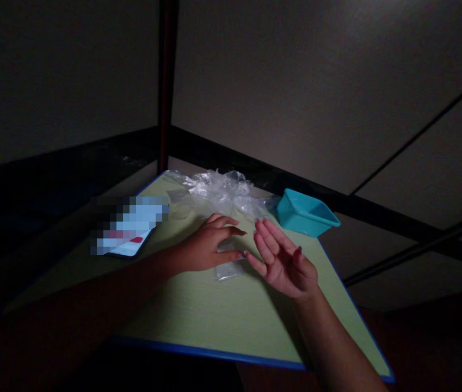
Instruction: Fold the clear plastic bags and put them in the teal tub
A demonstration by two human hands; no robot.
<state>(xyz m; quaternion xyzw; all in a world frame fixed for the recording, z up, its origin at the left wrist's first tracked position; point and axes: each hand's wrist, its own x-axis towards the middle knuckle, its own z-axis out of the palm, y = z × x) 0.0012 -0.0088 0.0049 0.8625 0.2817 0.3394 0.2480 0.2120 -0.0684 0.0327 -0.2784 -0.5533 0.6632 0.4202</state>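
Note:
Over the middle of the table, my left hand (210, 243) is open, fingers apart and pointing right, with nothing visible in it. Below its fingers lies a small flat clear plastic bag (229, 270), partly hidden by the hand. My right hand (283, 258) is raised with its palm turned up and fingers stretched out, also holding nothing. The fingertips of both hands come close together above the bag. Beyond them is a crumpled heap of clear plastic bags (222, 188) at the table's far edge.
A turquoise plastic basket (302, 216) stands at the right edge of the pale green table (210, 318), which has blue edging. A phone with a lit screen (133, 245), partly blurred out, is on the left. Walls (275, 98) rise behind the table.

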